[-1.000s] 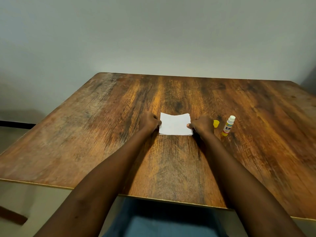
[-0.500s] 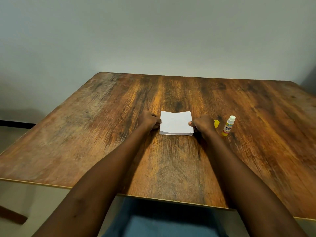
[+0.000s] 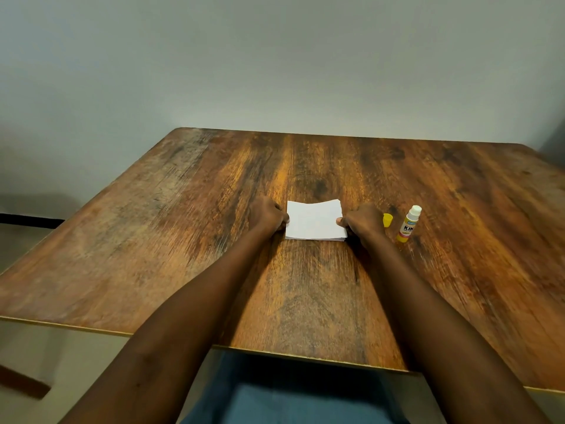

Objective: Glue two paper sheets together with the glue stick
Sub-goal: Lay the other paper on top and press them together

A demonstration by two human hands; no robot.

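Note:
A small white paper sheet [image 3: 314,220] lies in the middle of the wooden table [image 3: 183,240], stacked on a second sheet whose edge shows along its near side. My left hand [image 3: 266,216] pinches the paper's left edge. My right hand [image 3: 362,222] pinches its right edge. The top sheet bows slightly, with its far edge raised. The uncapped glue stick [image 3: 409,224], white with a yellow base, stands upright to the right of my right hand. Its yellow cap [image 3: 387,220] sits between that hand and the stick.
A plain pale wall rises behind the table. The near table edge [image 3: 275,353] runs across in front of my lap. Floor shows to the left of the table.
The paper's far edge has lifted a little and the sheet bows more than a second ago. Both hands keep their grip on its side edges and have hardly shifted.

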